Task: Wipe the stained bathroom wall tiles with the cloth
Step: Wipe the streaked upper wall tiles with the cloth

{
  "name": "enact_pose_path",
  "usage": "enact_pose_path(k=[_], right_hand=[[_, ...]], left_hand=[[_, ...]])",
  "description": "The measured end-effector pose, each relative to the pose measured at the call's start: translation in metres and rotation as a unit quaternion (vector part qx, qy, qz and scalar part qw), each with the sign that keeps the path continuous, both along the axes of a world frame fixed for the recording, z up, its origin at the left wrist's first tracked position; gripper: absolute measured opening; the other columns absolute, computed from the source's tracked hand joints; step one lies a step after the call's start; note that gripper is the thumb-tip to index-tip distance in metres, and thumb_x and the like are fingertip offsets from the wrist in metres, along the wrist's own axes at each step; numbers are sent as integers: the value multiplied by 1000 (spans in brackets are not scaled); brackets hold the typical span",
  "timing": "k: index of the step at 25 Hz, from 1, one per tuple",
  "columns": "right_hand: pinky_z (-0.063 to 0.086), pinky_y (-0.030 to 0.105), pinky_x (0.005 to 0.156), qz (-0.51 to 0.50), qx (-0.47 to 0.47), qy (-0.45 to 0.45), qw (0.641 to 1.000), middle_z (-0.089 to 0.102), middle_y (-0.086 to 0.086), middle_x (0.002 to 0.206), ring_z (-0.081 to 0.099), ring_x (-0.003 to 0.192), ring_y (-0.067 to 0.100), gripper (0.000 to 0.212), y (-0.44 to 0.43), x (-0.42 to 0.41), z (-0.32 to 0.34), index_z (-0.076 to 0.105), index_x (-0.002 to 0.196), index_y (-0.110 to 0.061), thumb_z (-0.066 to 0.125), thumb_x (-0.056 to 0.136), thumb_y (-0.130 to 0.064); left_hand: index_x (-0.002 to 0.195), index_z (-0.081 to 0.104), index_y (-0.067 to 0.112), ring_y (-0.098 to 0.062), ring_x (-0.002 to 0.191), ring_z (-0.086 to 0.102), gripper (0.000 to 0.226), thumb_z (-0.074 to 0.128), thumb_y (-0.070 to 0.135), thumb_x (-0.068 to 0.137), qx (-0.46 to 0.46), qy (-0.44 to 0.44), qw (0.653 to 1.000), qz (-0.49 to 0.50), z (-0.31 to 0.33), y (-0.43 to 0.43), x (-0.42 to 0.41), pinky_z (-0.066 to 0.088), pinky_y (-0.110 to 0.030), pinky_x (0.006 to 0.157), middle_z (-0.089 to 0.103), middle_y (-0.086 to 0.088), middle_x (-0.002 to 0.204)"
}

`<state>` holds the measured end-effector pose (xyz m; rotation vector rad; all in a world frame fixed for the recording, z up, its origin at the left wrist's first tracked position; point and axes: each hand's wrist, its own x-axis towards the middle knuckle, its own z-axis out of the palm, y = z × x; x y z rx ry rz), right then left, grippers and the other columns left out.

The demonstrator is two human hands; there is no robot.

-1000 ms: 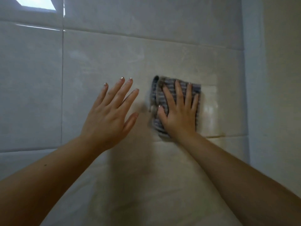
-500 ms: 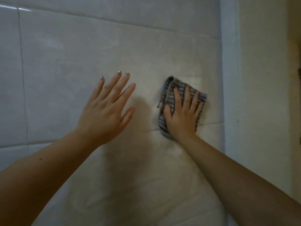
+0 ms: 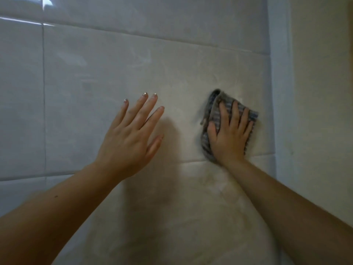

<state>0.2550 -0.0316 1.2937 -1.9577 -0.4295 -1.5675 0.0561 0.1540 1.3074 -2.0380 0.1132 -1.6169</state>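
The right grip (image 3: 229, 136) is a bare hand spread wide and flat, fingers straight and slightly fanned. It presses a grey-blue striped cloth (image 3: 213, 106) against the wall tiles (image 3: 114, 73) without curling round it. The cloth is bunched into a small folded pad. It shows past the fingertips at 12 o'clock, beyond the thumb at 9 o'clock and a little past the smallest finger at 3 o'clock. The pad sits in the lower right corner of a large glossy tile, its bottom edge touching the horizontal grout line (image 3: 193, 161) at 6 o'clock. A pale vertical edge strip (image 3: 279, 83) lies near it at 3 o'clock, with a cream painted wall (image 3: 321, 111) beyond.

At 9 o'clock from the cloth, apart from it, the left grip (image 3: 129, 142) is also wide, fingers straight and pointing to 1 o'clock, holding nothing. It casts a shadow on the tile at 3 o'clock, and I cannot tell whether it touches the wall.

Cloudy smears mark the tile at 6 o'clock below the grout line, and faint whitish streaks show at 12 o'clock above the left grip.
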Motion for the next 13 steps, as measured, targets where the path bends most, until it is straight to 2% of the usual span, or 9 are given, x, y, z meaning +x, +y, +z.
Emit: enact_pose_path(k=[4,5,6,8,10,11,13], right_hand=[[2,64,115,34,151,100,983,9,9,163,1,147,42,65,-4,3,72,18,154,-30,26,94,-53],[0,64,115,43,159,97,982,8,10,163,0,147,43,65,14,-10,78,18,154,-30,27,94,-52],[-2,63,115,44,134,60,988,9,10,162,1,147,43,65,34,-27,78,19,153,-30,28,93,-52],[-3,59,115,47,22,-43,998,14,9,162,5,147,42,65,62,-53,66,22,153,-31,28,91,-53],[-1,58,117,48,-84,-103,990,17,7,161,8,148,39,65,55,-47,48,27,151,-32,30,90,-54],[4,59,118,41,-101,-119,987,21,8,160,11,147,40,66,41,-35,44,30,150,-30,32,89,-54],[12,62,115,16,-29,-81,996,27,10,158,18,145,41,68,15,-10,51,36,148,-27,29,87,-55]], left_hand=[[151,36,10,-25,152,12,59,34,42,100,-5,-7,1000,14,0,14,-8,16,-53,121,21,-11,162],[151,36,10,-25,152,13,59,34,42,100,-8,-5,1000,20,-1,18,-9,16,-53,121,22,-11,162],[150,36,10,-25,152,13,59,34,42,100,-13,-2,1000,25,-2,20,-10,15,-52,121,22,-11,162],[151,36,11,-25,152,12,60,33,43,100,-23,-2,999,32,-2,25,-11,14,-52,122,22,-10,162],[151,35,11,-25,152,12,60,33,43,100,-20,-5,999,35,-3,29,-17,14,-52,122,22,-11,162],[151,35,11,-25,152,12,60,32,43,100,-17,-6,999,38,-4,32,-21,14,-52,122,21,-11,162],[151,34,11,-25,152,11,60,32,43,101,-11,-3,999,47,-6,40,-31,15,-53,121,20,-11,162]])
